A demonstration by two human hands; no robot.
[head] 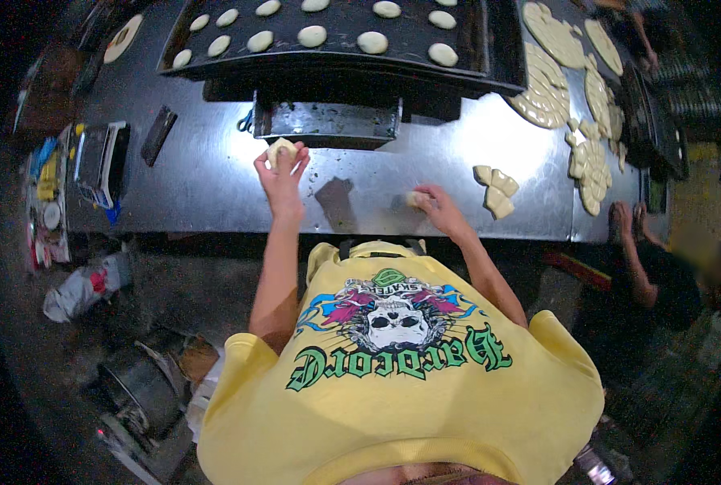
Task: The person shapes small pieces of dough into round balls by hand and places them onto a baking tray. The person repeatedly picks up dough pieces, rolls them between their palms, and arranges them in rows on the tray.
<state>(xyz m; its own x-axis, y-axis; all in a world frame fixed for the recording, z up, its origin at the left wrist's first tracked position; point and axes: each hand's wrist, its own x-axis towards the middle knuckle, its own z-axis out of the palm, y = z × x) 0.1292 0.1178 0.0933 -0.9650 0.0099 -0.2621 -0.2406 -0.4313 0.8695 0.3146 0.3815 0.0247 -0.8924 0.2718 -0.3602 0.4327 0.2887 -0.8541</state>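
Note:
My left hand (283,176) is raised over the metal table, its fingers closed around a piece of pale dough (280,153). Lower and to the right, my right hand (438,209) grips another dough piece (418,199), slightly blurred, just above the tabletop. Several cut dough pieces (498,191) lie in a small cluster to the right of that hand. Beyond my hands a dark baking tray (342,51) bears several flattened dough rounds (312,36) set apart in rows.
A shallow metal pan (330,121) with green specks sits below the tray. Left are a scale (100,160) and a dark flat block (158,135). Large dough slabs (545,85) and a cut dough pile (589,167) lie right, near another person's hands (624,221).

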